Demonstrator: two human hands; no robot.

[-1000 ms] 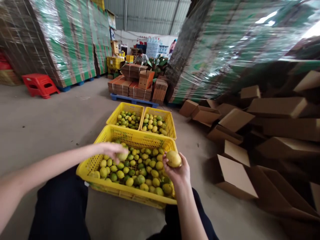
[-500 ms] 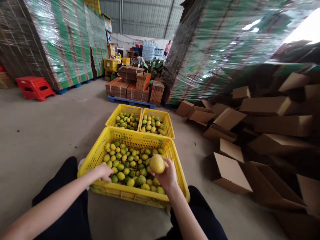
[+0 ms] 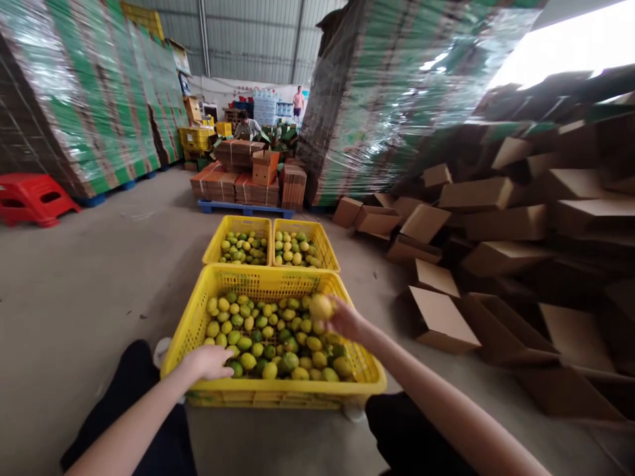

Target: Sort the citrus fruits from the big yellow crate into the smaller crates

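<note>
A large yellow plastic crate [image 3: 278, 387] stands between my knees with many yellow and green lemons [image 3: 248, 361] in it. Over its right side, my right hand [image 3: 344, 317] grips a big pale yellow lemon [image 3: 321, 307] in its fingertips, raised above the other fruit. The hand is slightly blurred. At the near left of the crate, my left hand [image 3: 211, 362] rests low by the rim. Its fingers are stretched out over the nearest lemons and nothing shows in them.
Two smaller yellow crates, left [image 3: 211, 248] and right [image 3: 330, 251], hold more lemons just beyond. Empty cardboard boxes [image 3: 444, 317] lie heaped at the right. Flattened cartons [image 3: 215, 185] sit on a blue pallet [image 3: 245, 209]. A red stool [image 3: 37, 198] stands left; two people are farther back.
My right hand has carried the lemon away from me and a little to the right. My left hand's fingers have straightened near the crate's front left. The view has turned slightly right.
</note>
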